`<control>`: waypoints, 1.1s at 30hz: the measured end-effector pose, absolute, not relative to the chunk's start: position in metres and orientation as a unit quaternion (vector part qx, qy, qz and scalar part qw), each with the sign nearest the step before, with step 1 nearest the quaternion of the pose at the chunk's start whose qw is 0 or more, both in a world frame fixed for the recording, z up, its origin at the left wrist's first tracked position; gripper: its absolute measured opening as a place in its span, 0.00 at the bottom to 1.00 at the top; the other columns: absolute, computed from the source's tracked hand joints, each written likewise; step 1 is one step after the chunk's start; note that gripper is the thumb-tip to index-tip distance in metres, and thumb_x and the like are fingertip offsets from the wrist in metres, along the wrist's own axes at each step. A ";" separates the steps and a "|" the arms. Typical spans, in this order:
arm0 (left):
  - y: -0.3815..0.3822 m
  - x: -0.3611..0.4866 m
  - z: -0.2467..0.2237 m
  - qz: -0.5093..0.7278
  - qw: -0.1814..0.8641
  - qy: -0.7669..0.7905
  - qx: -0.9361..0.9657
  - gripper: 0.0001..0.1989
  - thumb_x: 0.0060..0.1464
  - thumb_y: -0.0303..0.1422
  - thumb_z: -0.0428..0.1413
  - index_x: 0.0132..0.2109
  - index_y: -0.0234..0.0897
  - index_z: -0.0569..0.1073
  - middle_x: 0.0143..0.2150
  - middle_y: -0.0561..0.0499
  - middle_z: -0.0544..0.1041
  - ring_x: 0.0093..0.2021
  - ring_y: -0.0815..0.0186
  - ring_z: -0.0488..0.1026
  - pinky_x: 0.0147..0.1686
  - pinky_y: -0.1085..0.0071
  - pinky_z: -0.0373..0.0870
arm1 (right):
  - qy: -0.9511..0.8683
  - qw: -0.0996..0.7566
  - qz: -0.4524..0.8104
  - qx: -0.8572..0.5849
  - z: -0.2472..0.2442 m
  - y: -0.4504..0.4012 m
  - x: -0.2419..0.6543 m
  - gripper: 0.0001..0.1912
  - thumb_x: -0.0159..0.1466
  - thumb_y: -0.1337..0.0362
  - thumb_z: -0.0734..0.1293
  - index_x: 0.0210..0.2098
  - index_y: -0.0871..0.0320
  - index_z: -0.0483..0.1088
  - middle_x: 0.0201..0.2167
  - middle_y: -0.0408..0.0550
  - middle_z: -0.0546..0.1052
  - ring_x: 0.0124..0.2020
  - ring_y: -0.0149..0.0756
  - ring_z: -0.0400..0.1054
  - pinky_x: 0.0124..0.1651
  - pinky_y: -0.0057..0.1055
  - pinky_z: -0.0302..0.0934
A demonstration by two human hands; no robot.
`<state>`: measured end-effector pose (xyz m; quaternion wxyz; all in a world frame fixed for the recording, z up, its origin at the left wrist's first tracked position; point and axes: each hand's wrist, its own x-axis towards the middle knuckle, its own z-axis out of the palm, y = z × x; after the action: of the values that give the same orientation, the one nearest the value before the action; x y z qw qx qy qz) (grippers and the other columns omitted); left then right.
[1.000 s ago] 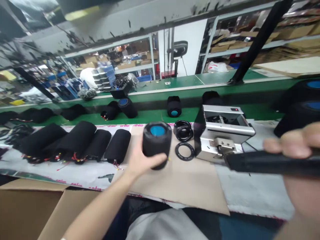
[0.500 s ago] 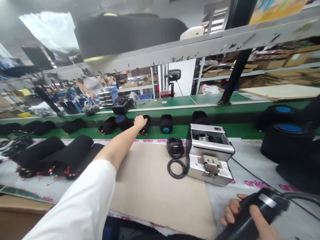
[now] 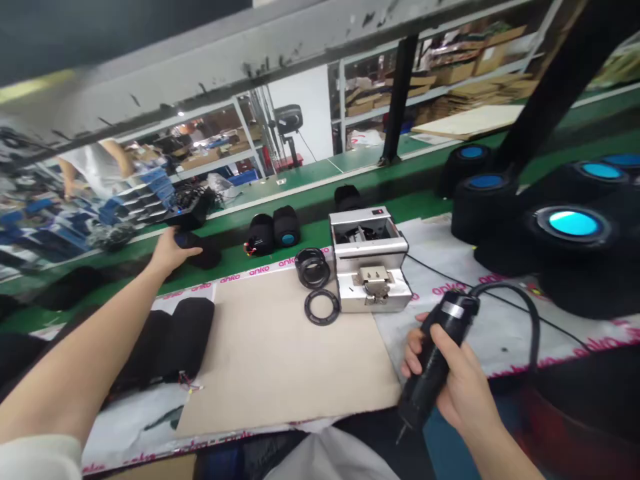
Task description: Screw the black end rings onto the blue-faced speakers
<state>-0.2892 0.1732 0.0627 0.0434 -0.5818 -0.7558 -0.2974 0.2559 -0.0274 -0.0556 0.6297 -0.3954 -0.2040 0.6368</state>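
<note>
Gripping a corded screwdriver (image 3: 417, 397) (matte black) in the right hand (image 3: 463, 380)

The electric screwdriver (image 3: 435, 363) is matt black plastic, and the screw feeder (image 3: 370, 267) is shiny bare metal. The speaker sleeves (image 3: 187, 330) look like rough black cloth, while the cardboard sheet (image 3: 280, 353) is plain matt brown.

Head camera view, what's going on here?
A person stands at a workbench. Their right hand grips a black corded electric screwdriver, tip pointing down. Their left hand reaches out to a black cylinder on the green conveyor belt. Between the hands lie a cardboard sheet, two black rings and a silver metal machine.
</note>
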 end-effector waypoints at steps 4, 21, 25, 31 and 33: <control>0.168 -0.290 0.069 -0.359 0.041 -0.765 -0.533 0.53 0.26 0.57 0.80 0.54 0.35 0.70 0.51 0.45 0.79 0.60 0.39 0.77 0.64 0.25 0.71 | -0.213 0.631 0.633 -0.393 -0.060 -0.027 0.257 0.27 0.60 0.49 0.81 0.49 0.50 0.67 0.27 0.38 0.70 0.21 0.31 0.65 0.25 0.32 0.70; -0.033 -0.112 0.018 -0.413 -0.140 -0.504 -0.745 0.59 0.43 0.44 0.79 0.76 0.53 0.57 0.68 0.38 0.74 0.68 0.41 0.75 0.68 0.38 0.71 | -0.647 0.280 0.422 -0.570 0.006 -0.010 0.224 0.21 0.65 0.55 0.75 0.54 0.51 0.70 0.48 0.48 0.81 0.38 0.41 0.78 0.38 0.35 0.71; -0.031 -0.093 -0.012 -0.551 -0.208 -0.438 -0.679 0.65 0.39 0.46 0.81 0.77 0.53 0.53 0.66 0.40 0.73 0.65 0.46 0.76 0.65 0.48 0.75 | -0.730 0.198 0.329 -0.565 -0.005 0.012 0.189 0.17 0.67 0.70 0.67 0.54 0.52 0.72 0.54 0.49 0.80 0.52 0.48 0.76 0.50 0.37 0.67; -0.034 -0.102 -0.009 -0.520 -0.357 -0.427 -0.648 0.61 0.45 0.40 0.79 0.78 0.55 0.53 0.72 0.39 0.69 0.72 0.45 0.70 0.69 0.50 0.71 | -0.771 0.107 0.217 -0.589 -0.015 0.016 0.160 0.25 0.67 0.76 0.62 0.62 0.58 0.68 0.58 0.59 0.78 0.45 0.54 0.77 0.40 0.37 0.56; -0.034 -0.114 -0.005 -0.467 -0.407 -0.420 -0.663 0.62 0.48 0.38 0.78 0.79 0.57 0.50 0.76 0.39 0.64 0.76 0.44 0.65 0.71 0.49 0.69 | -0.777 0.093 0.206 -0.588 -0.018 0.018 0.156 0.26 0.67 0.76 0.61 0.64 0.58 0.68 0.59 0.61 0.78 0.45 0.56 0.77 0.40 0.37 0.54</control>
<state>-0.1142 -0.0338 -0.0047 -0.4074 -0.6631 -0.4195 -0.4672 0.1564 0.0179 -0.0179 0.0925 -0.5882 -0.7766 0.2058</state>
